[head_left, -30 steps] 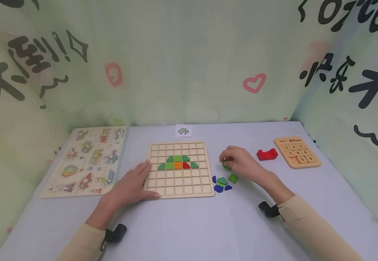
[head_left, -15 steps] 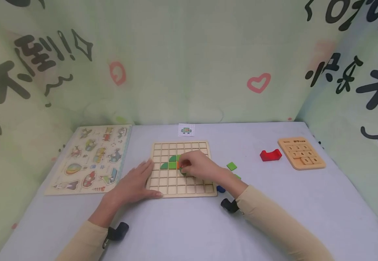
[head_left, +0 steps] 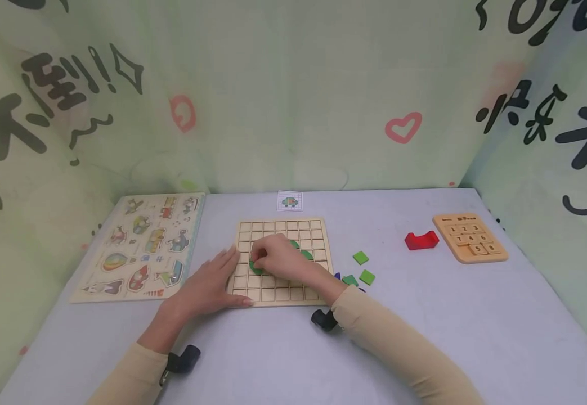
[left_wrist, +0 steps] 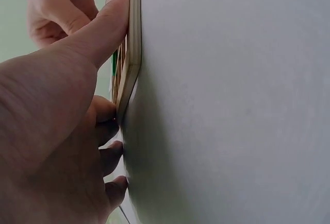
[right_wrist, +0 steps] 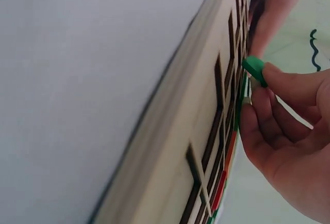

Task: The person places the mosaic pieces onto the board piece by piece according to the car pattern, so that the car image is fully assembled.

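A wooden grid board lies at the middle of the white table. My left hand rests at its left side, fingers straight along the edge and thumb on the front rim. Over the board's left half, my right hand pinches a green round-edged tile between thumb and fingers, close over the cells. Green tiles sit in the grid, partly covered by that hand. An orange tile and a red tile show in the right wrist view.
Right of the board lie loose tiles, among them two green squares and a green piece. Farther right are a red notched block and a wooden number board. A picture puzzle lies left, a pattern card behind.
My right hand has come left from the loose tiles with a green tile, first over the board's middle, then to its left half. The left hand stays at the board's edge.
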`<state>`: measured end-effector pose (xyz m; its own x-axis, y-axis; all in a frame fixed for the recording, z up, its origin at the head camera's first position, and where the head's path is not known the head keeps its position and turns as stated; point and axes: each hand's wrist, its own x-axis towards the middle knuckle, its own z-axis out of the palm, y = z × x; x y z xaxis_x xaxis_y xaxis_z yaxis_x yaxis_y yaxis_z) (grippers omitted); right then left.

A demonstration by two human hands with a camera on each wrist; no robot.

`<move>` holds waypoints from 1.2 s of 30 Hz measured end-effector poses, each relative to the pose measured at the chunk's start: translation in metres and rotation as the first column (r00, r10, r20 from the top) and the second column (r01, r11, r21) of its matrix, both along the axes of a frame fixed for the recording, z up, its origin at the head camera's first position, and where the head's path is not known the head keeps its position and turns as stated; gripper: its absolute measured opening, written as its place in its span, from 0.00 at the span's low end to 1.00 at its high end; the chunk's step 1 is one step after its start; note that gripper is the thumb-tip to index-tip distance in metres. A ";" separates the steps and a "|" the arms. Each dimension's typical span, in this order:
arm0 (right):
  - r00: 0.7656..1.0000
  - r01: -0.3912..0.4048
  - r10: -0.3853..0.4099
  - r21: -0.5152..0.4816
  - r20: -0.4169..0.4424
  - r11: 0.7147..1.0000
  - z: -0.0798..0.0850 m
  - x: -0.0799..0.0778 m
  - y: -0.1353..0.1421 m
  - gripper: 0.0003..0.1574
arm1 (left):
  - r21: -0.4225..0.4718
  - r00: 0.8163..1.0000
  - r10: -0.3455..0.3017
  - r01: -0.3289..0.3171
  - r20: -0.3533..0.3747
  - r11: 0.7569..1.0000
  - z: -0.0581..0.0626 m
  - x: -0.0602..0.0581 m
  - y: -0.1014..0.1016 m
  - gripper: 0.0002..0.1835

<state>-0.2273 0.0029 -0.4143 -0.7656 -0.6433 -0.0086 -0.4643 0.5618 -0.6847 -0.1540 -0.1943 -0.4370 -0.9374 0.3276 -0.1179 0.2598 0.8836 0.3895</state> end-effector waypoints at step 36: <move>0.952 -0.054 0.136 0.288 -0.274 0.956 0.001 0.017 0.009 0.22 | 0.002 1.000 0.014 -0.014 0.009 1.000 0.000 0.000 0.001 0.64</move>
